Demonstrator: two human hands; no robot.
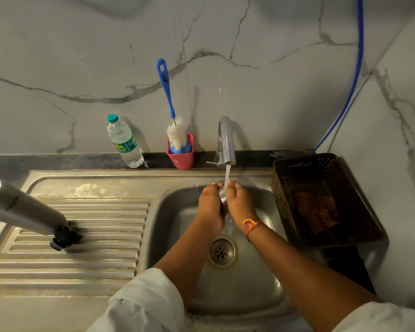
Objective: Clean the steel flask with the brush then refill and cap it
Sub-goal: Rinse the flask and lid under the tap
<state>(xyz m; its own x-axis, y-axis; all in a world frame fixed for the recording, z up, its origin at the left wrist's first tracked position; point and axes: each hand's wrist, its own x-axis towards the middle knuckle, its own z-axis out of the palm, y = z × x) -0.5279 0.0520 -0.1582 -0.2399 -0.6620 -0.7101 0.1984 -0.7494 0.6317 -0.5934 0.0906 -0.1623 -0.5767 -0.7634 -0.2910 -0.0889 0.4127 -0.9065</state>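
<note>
Across the back, grey-veined marble wall (273, 92), with a blue hose (356, 68) hanging down it at the right. Below, steel sink (175, 212): ribbed drainboard (94, 250) on the left, basin on the right, round drain (222, 252) at the bottom. Just right of the basin, brown perforated basket (279, 188) holding a chequered cloth (318, 212). Far left on the drainboard, steel flask (22, 209): stands with its black end down on the ribs, well apart from both hands. On the ledge behind, clear plastic bottle (124, 142) with a teal cap. Beside it, blue-handled brush (176, 134), bristles down in a pink cup (181, 160), handle against the wall. Right of the cup, chrome tap (225, 142), running; stream (227, 174) falls between 2 hands over the basin. Left hand (210, 204) and right hand (240, 200) pressed close together, fingers curved inward, tips meeting under the water; something pale and grey between them, or only water, cannot tell. On the right wrist, orange thread band (250, 225). White sleeves pushed up both arms.
</note>
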